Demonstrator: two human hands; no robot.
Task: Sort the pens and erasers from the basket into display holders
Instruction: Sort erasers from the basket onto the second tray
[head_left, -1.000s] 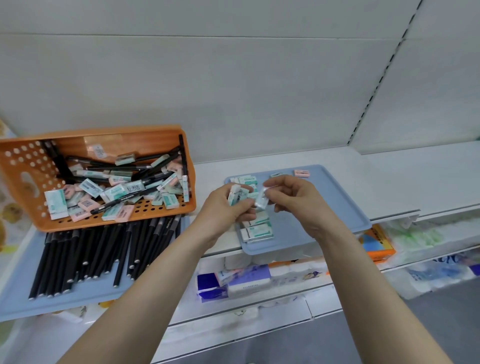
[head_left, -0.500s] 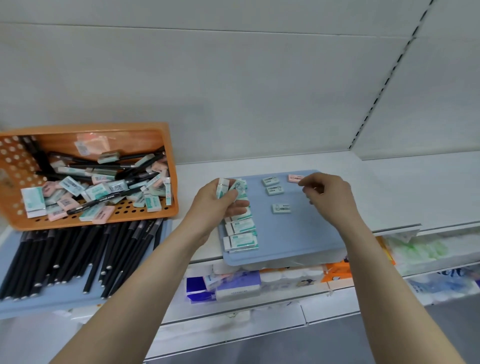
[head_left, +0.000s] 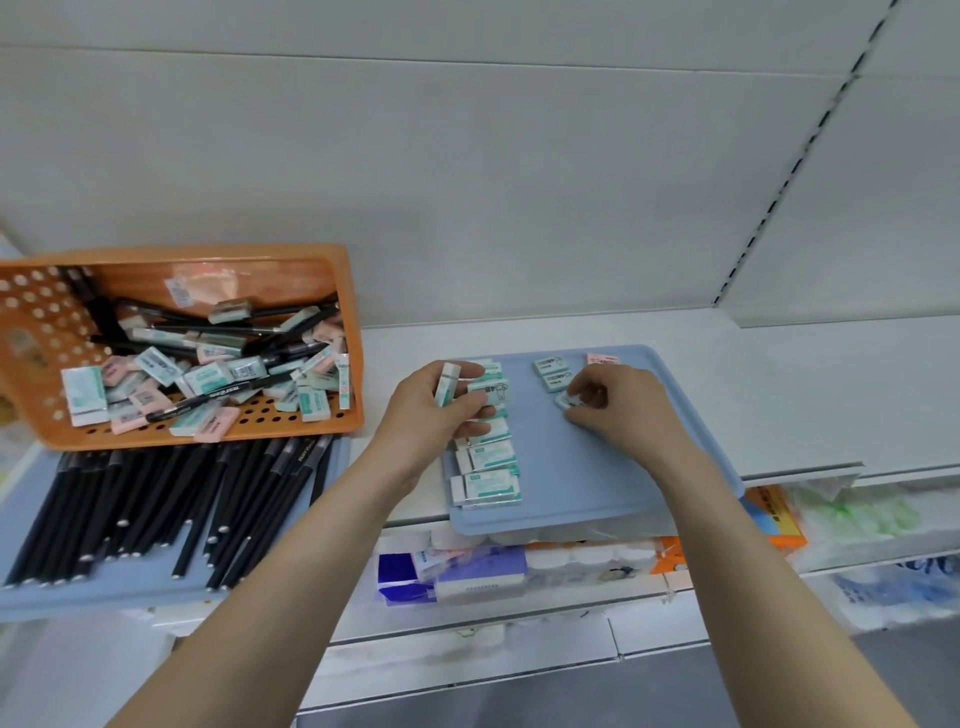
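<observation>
An orange basket (head_left: 340, 312) at the left holds a jumble of black pens and green and pink erasers. In front of it a blue tray (head_left: 130, 587) carries a row of black pens (head_left: 171, 499). A second blue tray (head_left: 597, 483) in the middle bears a column of green-and-white erasers (head_left: 491, 486), two small erasers (head_left: 551, 373) and a pink eraser (head_left: 602, 358). My left hand (head_left: 431, 415) grips several erasers (head_left: 447, 384) above the column. My right hand (head_left: 618, 405) pinches a small eraser (head_left: 565, 401) against the tray.
The trays and basket sit on a white shelf (head_left: 805, 395) against a white back panel. Below the shelf lie packaged goods, among them a blue-and-white pack (head_left: 457, 571) and an orange pack (head_left: 774, 519).
My right hand has come down from the far edge near the pink eraser to the small eraser on the tray and pinches it. My left hand still holds its erasers.
</observation>
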